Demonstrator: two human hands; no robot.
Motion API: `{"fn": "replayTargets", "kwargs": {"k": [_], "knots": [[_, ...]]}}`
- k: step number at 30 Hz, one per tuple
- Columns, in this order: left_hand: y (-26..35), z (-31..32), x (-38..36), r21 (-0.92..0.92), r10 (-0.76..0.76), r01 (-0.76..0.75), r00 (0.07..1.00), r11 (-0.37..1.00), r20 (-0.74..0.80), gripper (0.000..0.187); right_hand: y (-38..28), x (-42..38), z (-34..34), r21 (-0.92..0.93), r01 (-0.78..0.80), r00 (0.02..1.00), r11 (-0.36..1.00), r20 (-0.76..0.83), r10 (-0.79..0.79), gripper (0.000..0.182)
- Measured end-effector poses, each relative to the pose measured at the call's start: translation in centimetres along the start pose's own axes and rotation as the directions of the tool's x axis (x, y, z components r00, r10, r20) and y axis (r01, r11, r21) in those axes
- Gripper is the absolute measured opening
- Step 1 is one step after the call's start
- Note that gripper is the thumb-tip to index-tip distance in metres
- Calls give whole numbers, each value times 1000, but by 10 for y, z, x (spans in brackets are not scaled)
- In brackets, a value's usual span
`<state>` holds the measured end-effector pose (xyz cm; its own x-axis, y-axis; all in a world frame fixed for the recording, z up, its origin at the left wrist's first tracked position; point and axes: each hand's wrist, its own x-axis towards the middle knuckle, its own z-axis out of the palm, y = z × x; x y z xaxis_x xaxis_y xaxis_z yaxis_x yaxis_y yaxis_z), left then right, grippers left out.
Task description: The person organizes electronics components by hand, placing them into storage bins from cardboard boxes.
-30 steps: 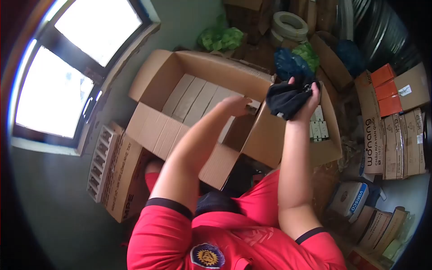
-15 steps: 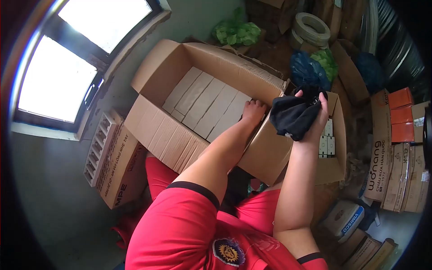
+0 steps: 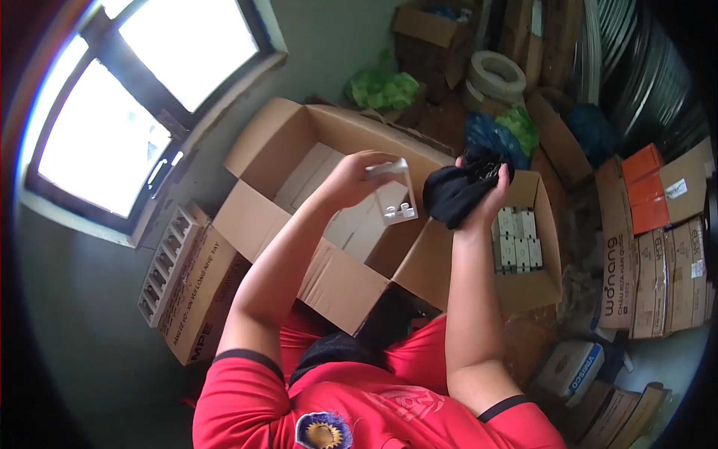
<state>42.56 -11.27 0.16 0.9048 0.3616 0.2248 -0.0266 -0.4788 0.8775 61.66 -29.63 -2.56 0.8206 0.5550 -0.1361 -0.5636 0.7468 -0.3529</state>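
Observation:
My left hand (image 3: 357, 178) is closed on a white hollow plastic box (image 3: 407, 193), like an electrical back box, with small tabs inside. It is above a large open cardboard carton (image 3: 269, 138). Pale rectangular pieces (image 3: 340, 217) lie packed flat on the carton's bottom. My right hand (image 3: 490, 198) grips a black cloth pouch (image 3: 455, 196) from below, over the carton's right side. Small shiny bits show in the pouch's opening, too small to name. Right of it, a smaller carton (image 3: 550, 224) holds several white plastic boxes (image 3: 517, 251) in rows.
A window (image 3: 187, 56) is at the upper left, above a long MPE carton (image 3: 194, 303) against the wall. Behind are green bags (image 3: 383, 91), a blue bag (image 3: 486, 135) and a white coil (image 3: 497, 75). Cartons (image 3: 651, 288) and orange boxes (image 3: 647, 198) stack at right.
My left hand has risen from the large carton's right inner side, bringing up the white plastic box. The view has shifted; my right hand still holds the black pouch.

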Motion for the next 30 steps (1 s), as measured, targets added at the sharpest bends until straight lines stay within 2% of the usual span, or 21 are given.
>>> {"fn": "replayTargets", "kwargs": {"k": [1, 4, 6, 7, 8, 9, 10, 11, 13, 15, 17, 19, 20, 22, 23, 24, 25, 26, 28, 29, 30], "knots": [[12, -14, -18, -198, -58, 30, 989, 980, -137, 30, 9, -8, 14, -11, -12, 1000, 1000, 12, 12, 44], [40, -49, -69, -474, -230, 2, 876, 881, -423, 30, 49, -45, 48, -52, -112, 990, 992, 80, 116, 50], [60, -49, -98, -516, -294, -80, 743, 853, -601, 33, 80, -87, 65, -149, -217, 949, 965, 198, 245, 52], [67, -44, -110, -535, -330, -126, 663, 836, -672, 34, 91, -115, 77, -240, -250, 937, 938, 184, 297, 51], [66, -36, -117, -612, -387, -175, 635, 771, -669, 37, 110, -126, 63, -361, -194, 912, 912, 275, 303, 50], [64, -27, -124, -682, -444, -225, 612, 696, -655, 40, 131, -136, 49, -456, -10, 903, 890, 379, 205, 60], [67, -21, -135, -783, -535, -226, 619, 579, -575, 38, 130, -157, 51, -516, -62, 847, 855, 426, 319, 58], [82, -14, -141, -762, -581, -136, 566, 633, -584, 43, 135, -169, 46, -575, -40, 816, 817, 452, 359, 50], [85, 2, -149, -753, -648, -137, 428, 643, -631, 45, 124, -184, 58, -660, 357, 697, 661, 659, 281, 53], [83, 12, -161, -819, -691, -148, 467, 554, -552, 45, 122, -188, 52, -647, 210, 762, 733, 578, 291, 54], [76, 17, -169, -804, -591, -209, 580, 557, -561, 46, 117, -187, 43, -627, 38, 810, 778, 475, 343, 55], [83, 25, -170, -631, -433, -105, 641, 768, -634, 44, 113, -183, 35, -641, -2, 796, 767, 464, 389, 62], [89, 26, -170, -505, -315, -65, 711, 861, -629, 46, 111, -180, 27, -667, 10, 801, 745, 451, 394, 63], [110, 28, -169, -369, -312, 127, 809, 921, -499, 47, 94, -179, 29, -714, 61, 804, 698, 449, 389, 68], [113, 29, -171, -291, -316, 209, 864, 933, -392, 47, 85, -183, 39, -655, 33, 820, 755, 450, 355, 64], [119, 33, -170, -324, -321, 214, 890, 921, -324, 46, 80, -175, 38, -608, -25, 833, 794, 426, 353, 62], [104, 45, -170, -276, -225, 137, 921, 951, -318, 44, 74, -168, 38, -554, -75, 846, 829, 405, 346, 60], [92, 57, -170, -266, -194, 96, 908, 959, -372, 44, 69, -167, 38, -538, -74, 868, 840, 380, 319, 55], [110, 59, -165, -381, -285, 126, 873, 916, -396, 44, 64, -173, 34, -630, 25, 848, 776, 425, 318, 54], [123, 52, -163, -494, -405, 201, 845, 846, -350, 44, 65, -179, 34, -669, 74, 839, 739, 442, 316, 53], [118, 52, -158, -531, -369, 94, 818, 842, -441, 47, 68, -188, 42, -623, 130, 835, 772, 488, 253, 54]]}}
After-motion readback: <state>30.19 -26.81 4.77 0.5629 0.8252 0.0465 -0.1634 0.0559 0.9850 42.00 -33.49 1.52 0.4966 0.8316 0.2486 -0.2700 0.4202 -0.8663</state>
